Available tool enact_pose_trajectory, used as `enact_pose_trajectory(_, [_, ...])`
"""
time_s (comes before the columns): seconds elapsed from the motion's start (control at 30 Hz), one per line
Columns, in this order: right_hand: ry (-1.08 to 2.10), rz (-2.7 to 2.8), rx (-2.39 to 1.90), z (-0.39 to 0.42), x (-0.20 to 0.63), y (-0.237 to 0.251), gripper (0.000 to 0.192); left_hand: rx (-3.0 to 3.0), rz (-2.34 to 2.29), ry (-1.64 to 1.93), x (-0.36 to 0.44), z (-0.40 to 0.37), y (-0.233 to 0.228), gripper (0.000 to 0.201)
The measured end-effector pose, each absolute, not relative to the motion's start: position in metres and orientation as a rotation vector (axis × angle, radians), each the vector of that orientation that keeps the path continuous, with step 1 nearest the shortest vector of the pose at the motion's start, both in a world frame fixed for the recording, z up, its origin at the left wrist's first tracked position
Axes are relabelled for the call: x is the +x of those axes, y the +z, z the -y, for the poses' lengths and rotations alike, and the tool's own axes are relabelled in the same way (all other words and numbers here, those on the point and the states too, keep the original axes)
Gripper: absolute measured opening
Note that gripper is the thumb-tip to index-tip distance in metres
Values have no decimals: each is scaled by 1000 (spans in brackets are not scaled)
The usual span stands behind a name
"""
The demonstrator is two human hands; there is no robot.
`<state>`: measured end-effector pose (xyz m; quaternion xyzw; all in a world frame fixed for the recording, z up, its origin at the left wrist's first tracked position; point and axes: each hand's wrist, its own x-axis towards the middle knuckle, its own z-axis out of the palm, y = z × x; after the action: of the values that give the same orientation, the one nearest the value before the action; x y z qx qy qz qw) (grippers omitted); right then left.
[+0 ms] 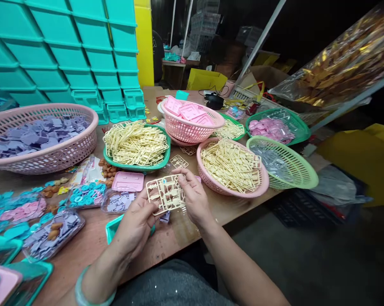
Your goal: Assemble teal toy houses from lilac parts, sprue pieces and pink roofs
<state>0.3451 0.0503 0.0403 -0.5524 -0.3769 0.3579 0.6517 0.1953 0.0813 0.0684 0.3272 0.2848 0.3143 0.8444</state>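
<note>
— Over the table edge, what's being held?
— A cream plastic frame of small parts [165, 194], pinched between the left hand [135, 225] and the right hand [193, 196], both closed on it.
— What step is it, would you say?
— Probably parting pieces from the frame; next calls for a careful twist.
— And around it?
— A pink lid [128, 181], a green tray of frames [136, 146], and a pink basket [231, 168] just right.

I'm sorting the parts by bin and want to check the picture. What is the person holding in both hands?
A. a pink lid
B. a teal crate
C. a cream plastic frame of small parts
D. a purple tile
C: the left hand and the right hand hold a cream plastic frame of small parts between them, above the wooden table; the pink lid lies untouched on the table.
</note>
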Motion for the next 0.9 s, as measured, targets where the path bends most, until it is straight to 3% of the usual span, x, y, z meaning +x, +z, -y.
enact_pose_trajectory(0.17, [465, 1063, -1464, -39, 337, 35, 26, 630, -639, 582, 211, -63, 63, 51])
enact_pose_trajectory(0.27, [425, 1226, -1480, -26, 340, 39, 27, 628, -736, 583, 225, -63, 55, 42])
enact_pose_trajectory(0.4, [251, 1262, -1556, -5, 389, 47, 31, 498, -856, 612, 235, -71, 53, 27])
enact_pose_trajectory(0.53, [-234, 1038, -2012, 6, 482, 47, 29, 383, -752, 509, 234, -73, 60, 45])
enact_pose_trajectory(0.6, [-214, 950, -2252, 7, 519, 43, 47, 346, -608, 458, 233, -69, 60, 56])
enact_pose_trajectory(0.67, [-149, 917, -2354, 6, 540, 38, 50, 328, -466, 397, 230, -64, 58, 65])
enact_pose_trajectory(0.77, [-169, 904, -2321, 6, 545, 36, 34, 299, -324, 313, 221, -57, 53, 77])
enact_pose_trajectory(0.9, [-417, 833, -2081, 13, 524, 48, 34, 237, -413, 321, 205, -51, 48, 76])
